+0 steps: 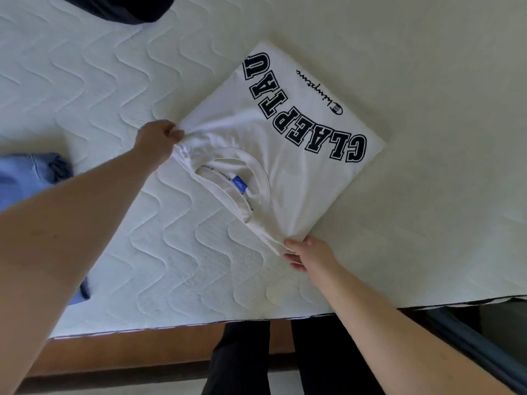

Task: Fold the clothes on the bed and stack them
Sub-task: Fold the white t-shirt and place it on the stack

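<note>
A white T-shirt (285,143), folded to a rough square w/ black block lettering and a small script logo facing up, is laid on the bed (142,252), approx. mid-frame and set at an angle to the mattress edge. The collar end is turned toward the person; a blue neck tag (239,184) is seen inside the neckline.

The shirt's near-left corner is pinched by the left hand (158,139), fingers curled tight round the bunched fabric, arm stretched in from the lower left. The near-right corner is gripped by the right hand (309,253), thumb on top and fingers tucked under the edge. Between the two hands the collar edge is pulled taut and lifted slightly off the mattress, w/ several fabric layers visible along it; the far part of the shirt lies flat.

The mattress cover is quilted in a wavy pattern on the left side and smooth on the right. A blue garment (31,178) is seen at the left edge, partly hidden behind the left forearm, well apart from the shirt. A dark garment (119,7) lies at the top edge, cut off by the frame. Below the mattress edge a wooden bed frame (128,354) and the person's dark trouser legs (285,360) are visible.
</note>
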A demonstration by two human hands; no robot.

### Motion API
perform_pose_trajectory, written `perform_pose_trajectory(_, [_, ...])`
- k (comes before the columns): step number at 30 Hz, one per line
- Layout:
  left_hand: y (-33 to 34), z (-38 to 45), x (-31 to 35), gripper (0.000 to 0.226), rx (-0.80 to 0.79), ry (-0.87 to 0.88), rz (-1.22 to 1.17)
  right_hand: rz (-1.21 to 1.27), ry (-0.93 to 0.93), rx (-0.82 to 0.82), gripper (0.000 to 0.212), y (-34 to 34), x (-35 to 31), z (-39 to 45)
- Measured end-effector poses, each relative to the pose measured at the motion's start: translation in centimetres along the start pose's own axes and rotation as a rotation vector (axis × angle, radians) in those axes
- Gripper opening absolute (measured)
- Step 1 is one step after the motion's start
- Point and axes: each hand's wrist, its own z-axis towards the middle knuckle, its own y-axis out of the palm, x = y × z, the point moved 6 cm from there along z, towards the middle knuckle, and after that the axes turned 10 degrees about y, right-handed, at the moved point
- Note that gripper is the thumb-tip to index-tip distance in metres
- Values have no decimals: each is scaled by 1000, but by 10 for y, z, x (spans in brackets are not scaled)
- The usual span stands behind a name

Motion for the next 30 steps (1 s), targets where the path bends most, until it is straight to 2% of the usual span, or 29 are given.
perform_pose_trajectory(4, [-18, 17, -11, 21, 96, -106, -181, 52, 146, -103, 17, 68, 24, -15])
perform_pose_trajectory(7, [-28, 23, -16, 22, 200, -151, -347, 199, 253, -184, 14, 117, 37, -24])
perform_pose_trajectory(11, [-28, 10, -25, 33, 193, -214, -523, 244, 266, -217, 24, 155, 42, -30])
perform_pose_trajectory(16, [10, -51, -48, 43, 172, -399, -747, -105, 201, -189, 33, 131, 33, -27])
perform_pose_trajectory(20, [46, -115, -51, 16, 112, -433, -737, -338, 289, -199, 29, 86, 9, -33])
perform_pose_trajectory(23, [78, -162, -43, 31, -2, -502, -802, -366, 186, -189, 23, 65, -33, -32])
perform_pose_trajectory(26, [99, -193, -32, 48, -63, -520, -775, -386, 56, -204, 21, 72, -77, -31])
perform_pose_trajectory(30, [116, -222, -17, 31, -111, -483, -816, -527, -115, -221, 13, 112, -128, -33])
